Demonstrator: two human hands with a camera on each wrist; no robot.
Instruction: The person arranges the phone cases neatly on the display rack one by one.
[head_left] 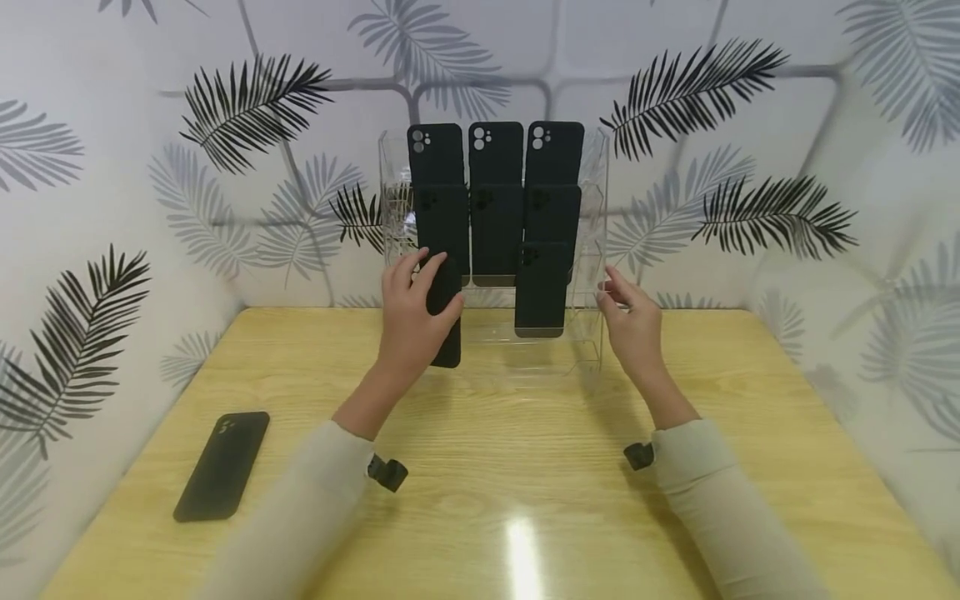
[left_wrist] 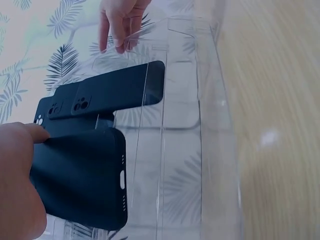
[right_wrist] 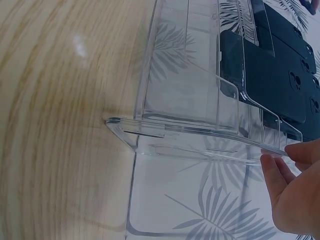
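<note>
My left hand (head_left: 408,317) grips a black phone case (head_left: 447,337) by its upper part, at the left front of a clear stepped display stand (head_left: 594,242). In the left wrist view, the case (left_wrist: 85,175) shows its bottom edge with port holes and stands in front of the other cases. My right hand (head_left: 633,325) is at the stand's right side. Seen from the right wrist, thumb and fingertips (right_wrist: 267,160) pinch the edge of the clear side panel (right_wrist: 200,132). Several black cases (head_left: 497,225) stand upright in rows on the stand, and one smaller-looking case (head_left: 542,292) is lower at front right.
Another black phone case (head_left: 221,467) lies flat on the wooden table (head_left: 517,467), left of my left forearm. Behind the stand rises a wall (head_left: 300,167) with a leaf pattern. Dark wrist-worn devices (head_left: 388,472) sit at both cuffs.
</note>
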